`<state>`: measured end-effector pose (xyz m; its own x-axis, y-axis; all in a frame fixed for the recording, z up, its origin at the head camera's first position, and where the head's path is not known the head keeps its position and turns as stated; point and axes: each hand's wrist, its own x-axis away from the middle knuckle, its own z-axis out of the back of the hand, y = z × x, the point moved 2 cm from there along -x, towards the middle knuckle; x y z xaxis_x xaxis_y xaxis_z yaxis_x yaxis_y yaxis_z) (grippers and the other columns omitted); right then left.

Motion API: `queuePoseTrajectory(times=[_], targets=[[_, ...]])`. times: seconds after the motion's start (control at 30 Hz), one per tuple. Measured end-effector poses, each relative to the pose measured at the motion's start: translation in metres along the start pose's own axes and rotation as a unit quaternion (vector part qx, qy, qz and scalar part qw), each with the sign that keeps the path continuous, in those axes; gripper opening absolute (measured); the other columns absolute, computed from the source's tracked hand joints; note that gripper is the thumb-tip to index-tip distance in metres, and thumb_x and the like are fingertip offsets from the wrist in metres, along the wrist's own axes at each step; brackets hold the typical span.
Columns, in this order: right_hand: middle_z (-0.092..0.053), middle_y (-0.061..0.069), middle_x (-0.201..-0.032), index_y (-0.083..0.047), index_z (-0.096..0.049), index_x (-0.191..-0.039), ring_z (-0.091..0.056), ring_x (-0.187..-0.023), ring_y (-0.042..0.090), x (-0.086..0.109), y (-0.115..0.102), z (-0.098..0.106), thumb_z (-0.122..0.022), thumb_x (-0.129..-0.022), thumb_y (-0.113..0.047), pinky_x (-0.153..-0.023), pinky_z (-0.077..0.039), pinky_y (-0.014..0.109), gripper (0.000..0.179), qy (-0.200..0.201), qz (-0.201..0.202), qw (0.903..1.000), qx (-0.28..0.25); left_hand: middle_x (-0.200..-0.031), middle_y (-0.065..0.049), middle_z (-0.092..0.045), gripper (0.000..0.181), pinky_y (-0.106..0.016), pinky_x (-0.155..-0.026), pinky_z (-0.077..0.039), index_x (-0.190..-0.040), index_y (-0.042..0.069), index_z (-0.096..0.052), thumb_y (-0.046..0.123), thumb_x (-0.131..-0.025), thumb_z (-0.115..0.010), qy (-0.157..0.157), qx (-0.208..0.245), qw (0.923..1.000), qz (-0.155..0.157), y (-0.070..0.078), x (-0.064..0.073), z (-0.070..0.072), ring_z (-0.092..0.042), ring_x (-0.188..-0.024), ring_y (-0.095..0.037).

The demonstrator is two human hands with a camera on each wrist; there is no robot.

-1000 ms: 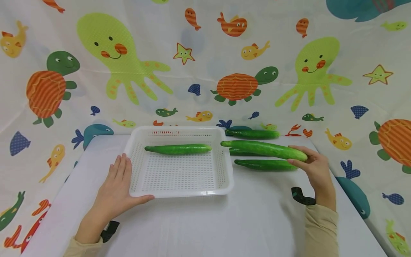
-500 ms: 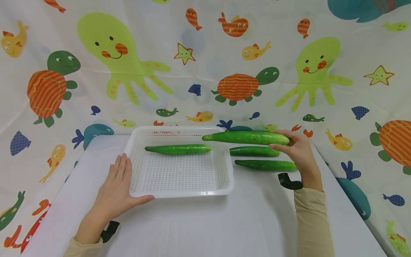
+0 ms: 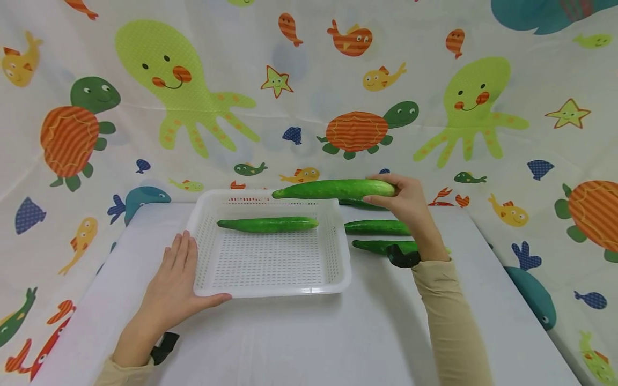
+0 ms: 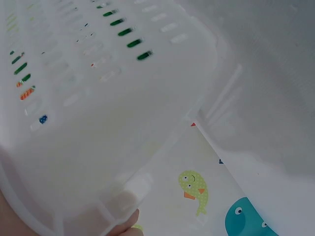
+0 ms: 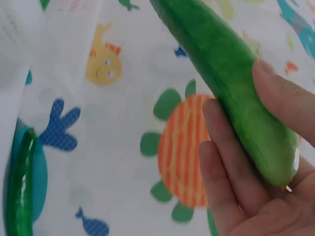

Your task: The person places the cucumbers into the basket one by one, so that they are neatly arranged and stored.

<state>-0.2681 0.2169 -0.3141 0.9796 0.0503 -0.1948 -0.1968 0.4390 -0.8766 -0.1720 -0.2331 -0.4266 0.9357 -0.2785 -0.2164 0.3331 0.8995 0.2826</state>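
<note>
1. The right hand (image 3: 407, 202) grips a raised cucumber (image 3: 333, 189), carried left toward the far side of the basket (image 3: 265, 262) but not yet inside.
2. The left hand (image 3: 169, 287), fingers straight, touches its left edge.
3. One cucumber (image 3: 267, 224) lies inside; three wait right.

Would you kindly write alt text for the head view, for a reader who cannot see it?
A person's right hand holds a cucumber aloft by the far right corner of a white basket; the left hand touches the basket's near left corner. A second cucumber lies inside, three more to the right on a white table, before a sea-animal cloth.
</note>
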Motion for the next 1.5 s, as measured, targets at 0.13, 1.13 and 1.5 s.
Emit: queuePoseTrajectory(times=[0.13, 1.13, 1.5], targets=[[-0.068, 0.009, -0.112, -0.011, -0.072, -0.121, -0.060, -0.086, 0.022, -0.009, -0.012, -0.016, -0.086, -0.079, -0.018, -0.069, -0.052, 0.026, 0.044, -0.007, 0.019, 0.9995, 0.026, -0.161, -0.031, -0.003, 0.140, -0.041, -0.120, 0.009, -0.152, -0.014, -0.007, 0.075, -0.067, -0.074, 0.004, 0.000, 1.0000, -0.002, 0.000, 0.000, 0.000, 0.003, -0.150, -0.040], [-0.065, 0.010, -0.116, -0.008, -0.071, -0.122, -0.060, -0.077, 0.020, -0.033, -0.032, -0.145, -0.084, -0.080, -0.012, -0.062, -0.052, 0.030, 0.044, -0.119, -0.035, 0.9915, 0.040, -0.161, -0.030, -0.003, 0.139, -0.041, -0.120, 0.009, -0.152, -0.014, -0.007, 0.075, -0.067, -0.073, 0.007, -0.001, 1.0000, -0.007, 0.000, -0.001, -0.001, 0.003, -0.150, -0.040], [-0.058, 0.010, -0.137, -0.008, -0.071, -0.123, -0.051, -0.128, 0.029, -0.036, -0.011, -0.160, -0.086, -0.078, -0.016, -0.097, -0.050, 0.044, 0.048, -0.114, -0.139, 0.9836, 0.013, -0.160, -0.032, -0.005, 0.139, -0.040, -0.120, 0.009, -0.152, -0.015, -0.008, 0.074, -0.067, -0.074, 0.014, -0.002, 0.9998, -0.013, 0.000, 0.000, -0.001, 0.002, -0.150, -0.040]])
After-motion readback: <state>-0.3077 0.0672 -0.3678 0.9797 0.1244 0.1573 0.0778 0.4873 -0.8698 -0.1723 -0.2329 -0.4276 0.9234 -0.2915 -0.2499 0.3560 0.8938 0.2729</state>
